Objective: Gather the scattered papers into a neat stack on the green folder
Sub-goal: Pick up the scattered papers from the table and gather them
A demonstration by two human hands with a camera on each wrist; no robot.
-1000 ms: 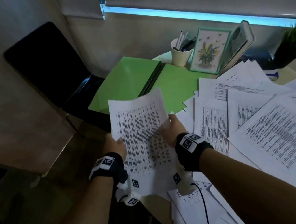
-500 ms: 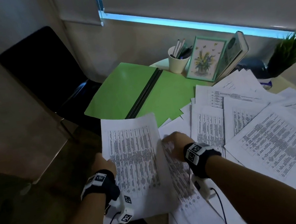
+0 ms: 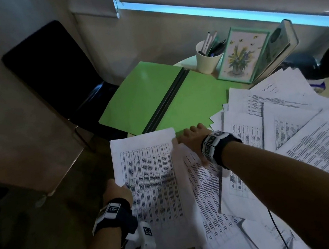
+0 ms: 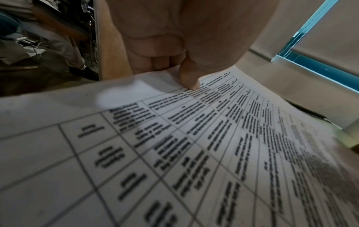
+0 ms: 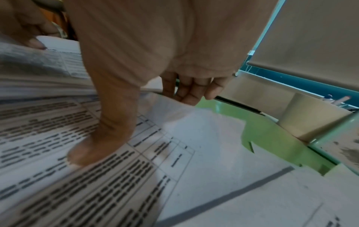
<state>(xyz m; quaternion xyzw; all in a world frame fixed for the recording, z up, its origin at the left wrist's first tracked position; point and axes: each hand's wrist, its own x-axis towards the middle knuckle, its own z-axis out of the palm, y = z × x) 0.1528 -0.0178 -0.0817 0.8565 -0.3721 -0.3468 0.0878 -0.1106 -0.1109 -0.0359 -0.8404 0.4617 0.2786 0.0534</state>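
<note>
1. Left hand (image 3: 117,192) first: I see it gripping the left edge of a printed sheet (image 3: 154,189). On the left wrist view the thumb (image 4: 189,76) presses down on the top face of that sheet while the fingers curl underneath, so it is a pinch hold.
2. That held sheet sits at the near left, hanging out past the counter edge, with its far edge just short of the green folder (image 3: 144,97).
3. Moving right, my right hand (image 3: 193,139) is spread over the scattered papers (image 3: 289,137). On the right wrist view the thumb (image 5: 101,145) presses flat on a printed page and the fingers (image 5: 192,90) reach loosely forward near the folder's near edge. I see nothing clasped in it; it rests on the paper with the fingers relaxed.
4. Farther back, the green folder lies open on the counter (image 3: 187,62), its black spine running diagonally. Its right half is bare in the middle, and loose page corners overlap its right and near edges.
5. Behind the folder stands a cup of pens (image 3: 208,58), and right of that a framed flower picture (image 3: 240,55) with a book (image 3: 279,43) leaning against it.
6. Scattered papers cover the right side of the counter in overlapping, skewed layers.
7. At the far left a black chair (image 3: 49,71) stands beside the counter.
</note>
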